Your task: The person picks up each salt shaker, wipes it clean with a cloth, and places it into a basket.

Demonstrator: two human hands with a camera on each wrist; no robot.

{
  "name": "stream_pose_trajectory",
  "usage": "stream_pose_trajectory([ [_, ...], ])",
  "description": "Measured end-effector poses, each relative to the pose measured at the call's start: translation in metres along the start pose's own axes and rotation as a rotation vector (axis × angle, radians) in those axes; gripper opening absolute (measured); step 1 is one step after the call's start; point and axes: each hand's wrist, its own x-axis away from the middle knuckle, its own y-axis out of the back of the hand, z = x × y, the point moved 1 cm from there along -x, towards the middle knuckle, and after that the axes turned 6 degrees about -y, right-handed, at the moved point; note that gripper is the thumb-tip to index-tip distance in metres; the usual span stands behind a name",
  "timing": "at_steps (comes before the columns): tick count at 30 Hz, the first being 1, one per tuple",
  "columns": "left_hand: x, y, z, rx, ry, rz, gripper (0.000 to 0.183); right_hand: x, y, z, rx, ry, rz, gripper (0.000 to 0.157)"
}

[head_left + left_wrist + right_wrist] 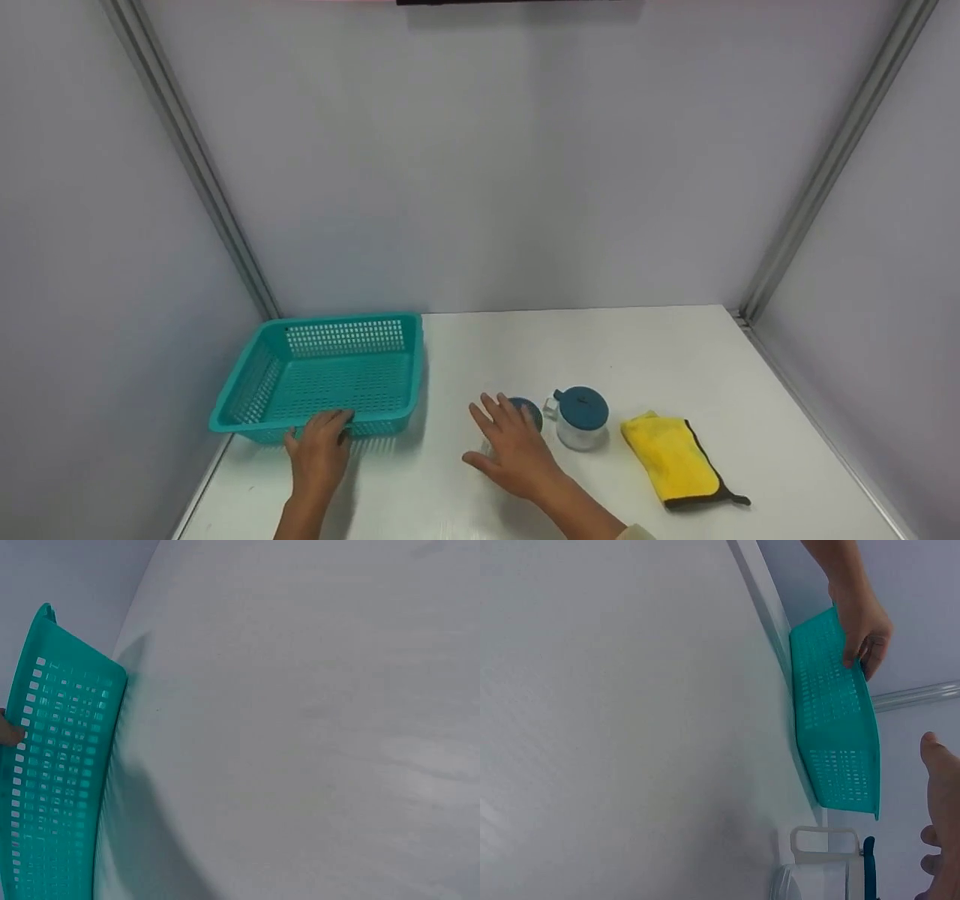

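Observation:
My left hand [320,454] grips the near rim of a teal plastic basket [415,375]; its thumb is outside the wall and its fingers are over the edge. In the left wrist view, only a fingertip [10,733] shows against the perforated wall. My right hand [514,455], fingers spread, is over a blue-lidded jar [529,411] and hides most of it. Just right of it stands a second clear jar [583,420] with a blue lid and pale handle. In the right wrist view, a clear handled jar [821,877] stands below my extended thumb.
A folded yellow cloth [671,461] with dark edging lies right of the jars. Pale walls [480,165] enclose the white table [645,345] at the back and both sides. The basket stands by the table's left edge.

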Motion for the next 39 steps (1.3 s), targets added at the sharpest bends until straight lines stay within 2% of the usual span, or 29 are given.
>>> stream_pose_trajectory([
  [4, 0.005, 0.003, -0.006, 0.012, -0.022, 0.019, 0.025, -0.003, -0.009, 0.011, -0.001, 0.031, 0.046, 0.078],
  [13, 0.015, 0.015, -0.014, 0.055, -0.015, 0.143, 0.024, -0.011, -0.023, 0.035, 0.000, 0.085, 0.114, 0.074],
  [17, 0.018, 0.021, -0.015, 0.108, -0.057, 0.176, 0.023, -0.014, -0.027, 0.043, 0.016, 0.109, 0.098, 0.070],
  [24, 0.026, 0.030, -0.020, 0.200, -0.106, 0.197, 0.025, -0.012, -0.040, 0.057, 0.061, 0.220, 0.061, 0.061],
  [27, 0.029, 0.031, -0.023, 0.230, -0.118, 0.198, 0.026, -0.011, -0.044, 0.060, 0.079, 0.218, 0.061, 0.058],
  [29, 0.031, 0.032, -0.025, 0.256, -0.111, 0.203, 0.026, -0.010, -0.046, 0.062, 0.091, 0.213, 0.055, 0.054],
  [34, 0.033, 0.036, -0.026, 0.298, -0.047, 0.234, 0.027, -0.009, -0.050, 0.064, 0.092, 0.210, 0.025, 0.049],
  [39, 0.036, 0.040, -0.018, 0.224, -0.023, 0.249, 0.028, -0.009, -0.051, 0.066, 0.103, 0.234, -0.030, 0.045],
])
